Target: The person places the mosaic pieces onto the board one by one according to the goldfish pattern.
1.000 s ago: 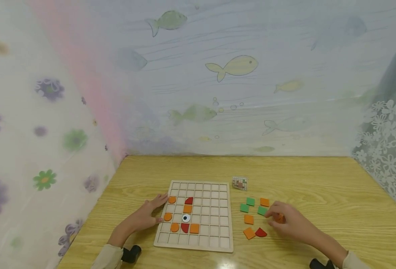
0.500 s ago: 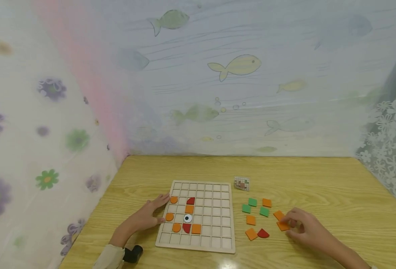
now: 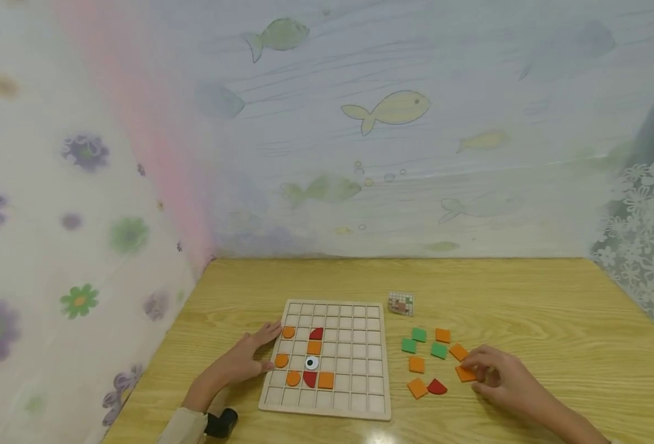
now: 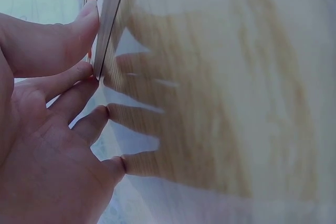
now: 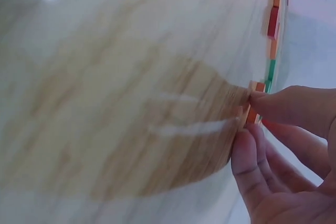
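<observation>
My left hand (image 3: 245, 359) rests along the left edge of a wooden grid board (image 3: 360, 345), thumb and fingers spread against its rim. In the left wrist view, the fingertips touch the table beside the board's edge (image 4: 109, 30). Over on the right, my right hand (image 3: 501, 376) pinches an orange square tile (image 3: 465, 374) low at the table, thumb on the near side. The right wrist view shows that orange tile (image 5: 253, 114) between thumb and fingers. Another orange square tile (image 3: 458, 352) lies just beyond the fingertips.
On the board sit orange round pieces (image 3: 293, 378), red quarter-circles (image 3: 316, 333), orange squares (image 3: 325, 380) and an eye piece (image 3: 312, 362). Loose green tiles (image 3: 439, 350), orange tiles (image 3: 416, 364) and a red quarter-circle (image 3: 437, 386) lie right of it. A small pattern card (image 3: 401, 303) is behind.
My right hand has moved right and slightly nearer, uncovering a green tile and two orange squares. The left hand stays at the board's edge.
</observation>
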A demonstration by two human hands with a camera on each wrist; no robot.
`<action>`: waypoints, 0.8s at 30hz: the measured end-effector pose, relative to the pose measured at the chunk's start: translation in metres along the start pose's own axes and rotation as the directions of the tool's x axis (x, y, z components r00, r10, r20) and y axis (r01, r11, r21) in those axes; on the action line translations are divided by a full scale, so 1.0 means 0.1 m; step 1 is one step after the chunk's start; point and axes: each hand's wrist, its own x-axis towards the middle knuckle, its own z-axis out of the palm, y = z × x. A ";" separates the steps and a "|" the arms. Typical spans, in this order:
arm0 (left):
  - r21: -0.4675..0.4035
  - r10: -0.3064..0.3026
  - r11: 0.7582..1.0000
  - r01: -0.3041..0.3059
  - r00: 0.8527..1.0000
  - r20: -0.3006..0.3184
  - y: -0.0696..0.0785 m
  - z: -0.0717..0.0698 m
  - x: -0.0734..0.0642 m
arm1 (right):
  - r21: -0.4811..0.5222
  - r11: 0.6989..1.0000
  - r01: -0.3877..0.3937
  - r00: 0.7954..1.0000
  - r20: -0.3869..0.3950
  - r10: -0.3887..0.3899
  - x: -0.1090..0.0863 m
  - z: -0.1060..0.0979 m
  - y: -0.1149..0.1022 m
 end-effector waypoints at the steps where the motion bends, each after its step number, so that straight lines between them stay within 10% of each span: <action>1: -0.002 -0.002 1.000 0.002 1.000 -0.001 0.00 0.00 0.00 | 0.010 1.000 0.009 1.000 0.004 -0.009 0.00 0.00 0.01; 24: -0.014 -0.017 1.000 0.017 1.000 -0.012 -0.02 0.01 0.00 | 0.005 1.000 0.010 0.995 0.100 -0.011 0.07 -0.01 -0.03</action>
